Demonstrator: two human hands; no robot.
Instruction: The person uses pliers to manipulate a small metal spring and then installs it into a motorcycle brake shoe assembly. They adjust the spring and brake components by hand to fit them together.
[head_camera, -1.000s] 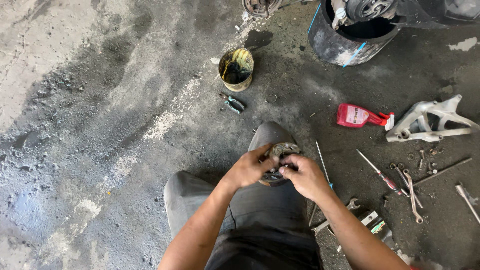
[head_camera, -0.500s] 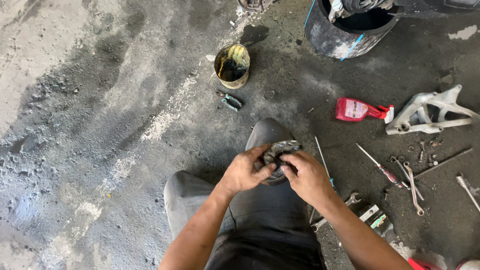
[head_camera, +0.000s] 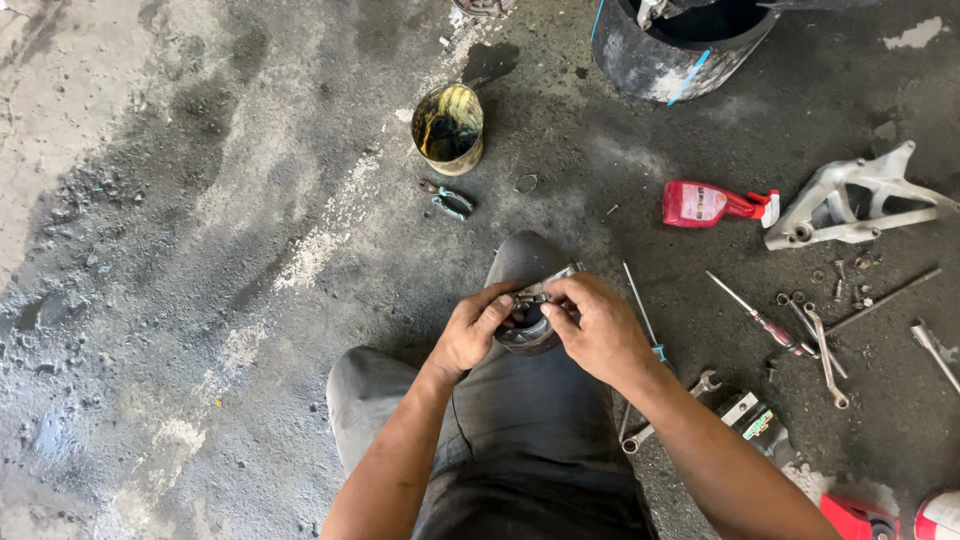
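Two hands meet over the person's raised knee, both closed around one small round metal part. That part sits above the grey trouser leg, pinched between them. The left hand cups it from the side, fingers curled under and thumb on top. The right hand wraps it from the other side, fingertips pressed onto its upper edge. What kind of part it is I cannot tell, since the fingers cover most of it; it looks like a dark ring with a shiny clip.

On the oily concrete floor a dirty tin can stands ahead of the knee, with small pliers just beside it. Off to the right lie a red bottle, a silver bracket, a screwdriver and a spanner. A black tub stands at the top edge
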